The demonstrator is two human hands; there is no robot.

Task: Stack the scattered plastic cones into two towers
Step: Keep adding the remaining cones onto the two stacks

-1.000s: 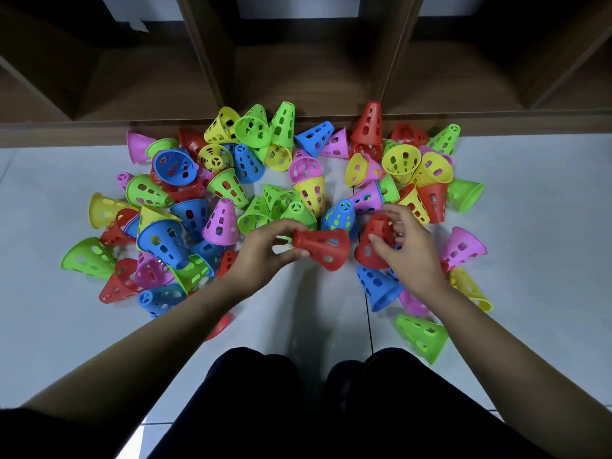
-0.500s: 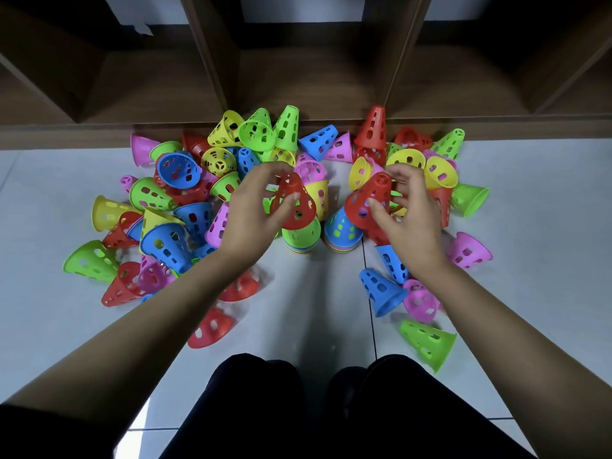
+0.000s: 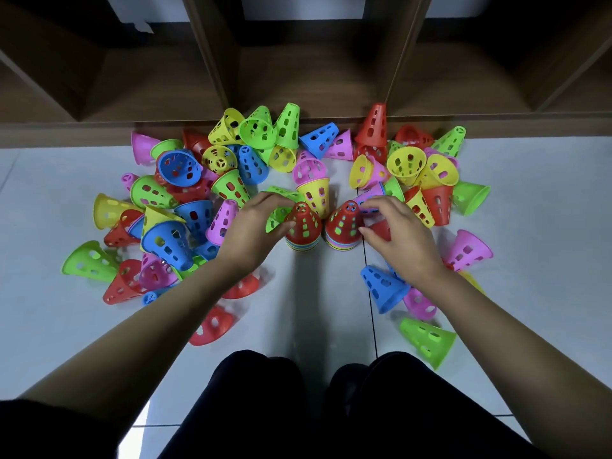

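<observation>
Two short towers stand side by side mid-floor (image 3: 318,309): the left tower (image 3: 302,244) and the right tower (image 3: 342,245), each topped by a red cone. The left hand (image 3: 251,230) curls thumb and fingers round the left red cone (image 3: 305,225). The right hand (image 3: 400,236) pinches the right red cone (image 3: 342,221). Loose cones (image 3: 169,241) in several colours lie scattered toward the floor's far edge, below the wooden shelf (image 3: 298,71).

A pale grey tiled floor (image 3: 49,342) with dark grout lines meets a dark brown wooden shelf unit (image 3: 314,77); white wall (image 3: 298,6) shows behind its open compartments.
</observation>
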